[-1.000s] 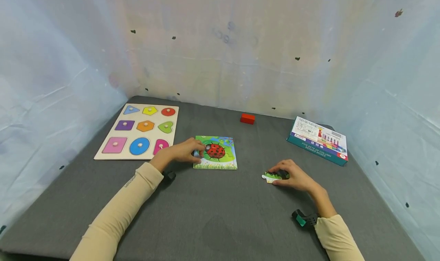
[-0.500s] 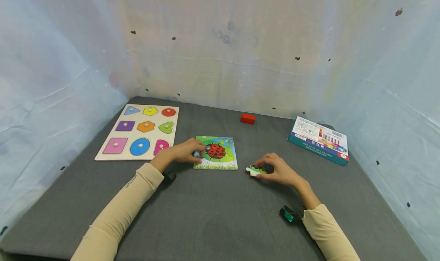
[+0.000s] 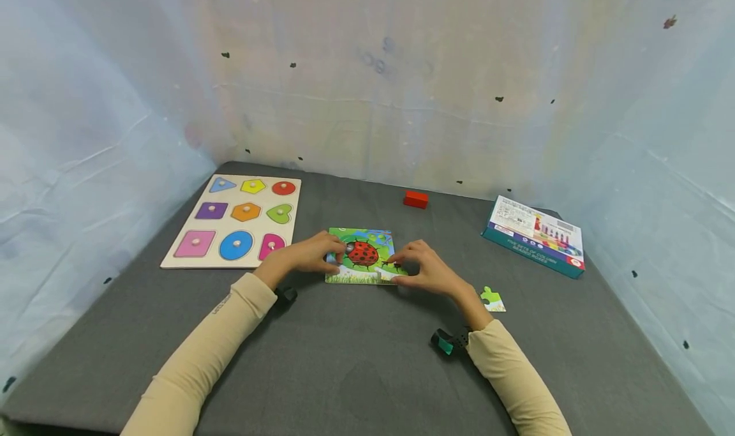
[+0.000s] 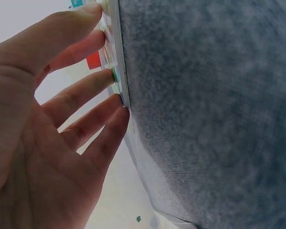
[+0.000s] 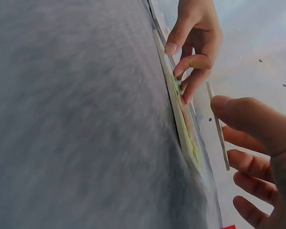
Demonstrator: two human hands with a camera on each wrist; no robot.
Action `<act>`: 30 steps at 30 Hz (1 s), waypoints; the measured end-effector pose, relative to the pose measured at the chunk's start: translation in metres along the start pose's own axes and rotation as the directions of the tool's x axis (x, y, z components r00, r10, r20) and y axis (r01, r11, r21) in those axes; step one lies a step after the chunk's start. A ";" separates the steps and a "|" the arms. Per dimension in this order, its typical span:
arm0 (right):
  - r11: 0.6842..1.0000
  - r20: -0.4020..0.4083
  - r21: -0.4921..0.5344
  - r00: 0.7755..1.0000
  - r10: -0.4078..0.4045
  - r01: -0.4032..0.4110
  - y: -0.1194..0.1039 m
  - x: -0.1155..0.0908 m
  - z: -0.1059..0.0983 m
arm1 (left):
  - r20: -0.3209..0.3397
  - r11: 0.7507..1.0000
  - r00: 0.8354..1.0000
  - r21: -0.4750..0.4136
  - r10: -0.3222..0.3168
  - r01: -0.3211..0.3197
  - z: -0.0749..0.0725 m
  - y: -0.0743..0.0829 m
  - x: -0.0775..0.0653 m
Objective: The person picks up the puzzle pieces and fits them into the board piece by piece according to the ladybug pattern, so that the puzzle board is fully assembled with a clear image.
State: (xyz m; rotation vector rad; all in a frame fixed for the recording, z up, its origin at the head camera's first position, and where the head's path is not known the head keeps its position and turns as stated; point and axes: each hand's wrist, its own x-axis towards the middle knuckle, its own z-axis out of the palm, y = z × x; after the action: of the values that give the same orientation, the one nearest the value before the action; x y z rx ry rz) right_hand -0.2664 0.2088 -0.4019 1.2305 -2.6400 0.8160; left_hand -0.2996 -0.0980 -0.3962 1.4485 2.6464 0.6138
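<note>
A ladybug jigsaw puzzle in a frame (image 3: 344, 280) lies flat on the grey table. My left hand (image 3: 301, 255) rests on its left side, fingertips touching the printed surface and the edge; in the left wrist view, the fingers (image 4: 81, 95) are spread and lightly bent. Over the puzzle's right edge, my right hand (image 3: 429, 271) pinches a puzzle piece (image 5: 219, 131) between thumb and fingers. That thin piece is raised above the frame in the right wrist view. Another green and white puzzle piece (image 3: 493, 300) lies on the table, partly hidden by my right wrist.
A wooden shape board (image 3: 225, 224) with knobbed pieces lies at the back left. A small red block (image 3: 416, 199) sits at the back, and a teal and white box (image 3: 534, 237) at the back right. A plastic sheet (image 3: 367, 117) hangs behind the table (image 3: 321, 359).
My right hand has carried the puzzle piece leftward from the table to above the puzzle's right part. The other loose piece has come into view. My left hand stays in place.
</note>
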 end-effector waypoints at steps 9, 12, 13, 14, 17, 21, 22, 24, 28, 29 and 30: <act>1.000 0.000 -0.017 1.000 -0.014 0.014 -0.002 0.026 0.015 | 0.000 0.999 1.000 0.034 0.002 -0.002 0.001 0.000 0.001; 0.999 0.001 -0.018 0.999 -0.049 0.049 -0.002 0.034 0.021 | 0.002 1.000 1.000 0.030 -0.001 0.001 0.002 0.000 0.002; 0.998 0.005 -0.018 0.998 -0.063 0.063 -0.002 0.036 0.024 | 0.004 1.000 1.000 0.024 0.005 -0.005 0.002 0.000 0.003; 0.997 0.012 -0.019 0.997 -0.078 0.078 -0.002 0.038 0.026 | 0.004 1.000 1.000 0.021 0.016 -0.016 0.003 0.000 0.003; 0.995 0.040 -0.021 0.994 -0.099 0.100 -0.004 0.043 0.031 | 0.014 0.999 0.999 0.006 0.034 -0.034 0.004 -0.001 0.004; 0.995 0.060 -0.037 0.994 -0.093 0.095 -0.007 0.046 0.035 | 0.020 1.000 1.000 -0.009 0.017 -0.017 0.004 -0.002 0.005; 0.995 0.059 -0.039 0.994 -0.090 0.093 -0.007 0.047 0.035 | 0.021 1.000 1.000 -0.012 0.012 -0.011 0.004 -0.002 0.005; 0.995 0.056 -0.044 0.995 -0.088 0.090 -0.008 0.048 0.036 | 0.023 1.000 1.000 -0.016 0.004 -0.004 0.004 -0.001 0.005; 0.996 0.057 -0.042 0.996 -0.075 0.078 -0.009 0.049 0.036 | 0.032 1.000 0.999 -0.022 0.011 -0.010 0.003 0.001 0.005; 0.996 0.057 -0.043 0.996 -0.074 0.077 -0.009 0.049 0.036 | 0.035 1.000 0.999 -0.023 0.013 -0.012 0.003 0.001 0.004; 0.996 0.058 -0.042 0.996 -0.073 0.075 -0.009 0.049 0.036 | 0.036 1.000 0.999 -0.021 0.015 -0.014 0.002 0.002 0.004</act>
State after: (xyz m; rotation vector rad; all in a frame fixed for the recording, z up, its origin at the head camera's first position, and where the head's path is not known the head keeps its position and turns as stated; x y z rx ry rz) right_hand -0.2878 0.1518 -0.4129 1.3501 -2.6226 0.7177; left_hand -0.3002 -0.0931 -0.3972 1.4609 2.5967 0.6080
